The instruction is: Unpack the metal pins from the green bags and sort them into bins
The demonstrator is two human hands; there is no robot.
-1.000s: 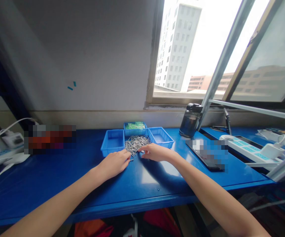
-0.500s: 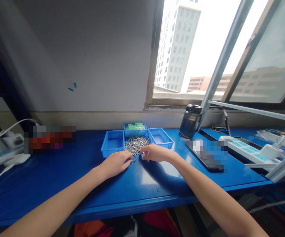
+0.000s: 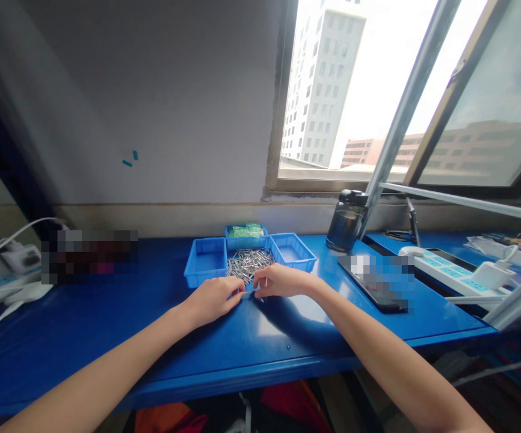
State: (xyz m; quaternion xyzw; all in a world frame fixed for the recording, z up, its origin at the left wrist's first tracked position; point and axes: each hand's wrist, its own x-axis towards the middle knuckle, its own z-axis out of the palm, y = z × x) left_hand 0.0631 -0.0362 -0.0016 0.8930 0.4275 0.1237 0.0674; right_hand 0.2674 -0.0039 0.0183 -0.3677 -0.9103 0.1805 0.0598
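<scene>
A heap of silvery metal screws (image 3: 250, 260) lies on the blue table between three blue bins. In front of the heap, my left hand (image 3: 213, 297) pinches a thin screw (image 3: 248, 292) between thumb and fingertips. The fingers of my right hand (image 3: 283, 281) are curled closed at the other end of that screw, so it bridges the small gap between both hands. A small bit of metal shows under my right fingers; what it belongs to is unclear. My palms hover low over the tabletop.
Around the heap stand a left bin (image 3: 205, 273), a right bin (image 3: 293, 258) and a back bin (image 3: 237, 243) with green packets. Farther right are a dark bottle (image 3: 346, 225), a phone-like slab (image 3: 389, 300), a metal post and a power strip (image 3: 450, 273).
My right hand has moved slightly left, closing its fingers onto the screw's free end. My left hand keeps its pinch, nearly in place.
</scene>
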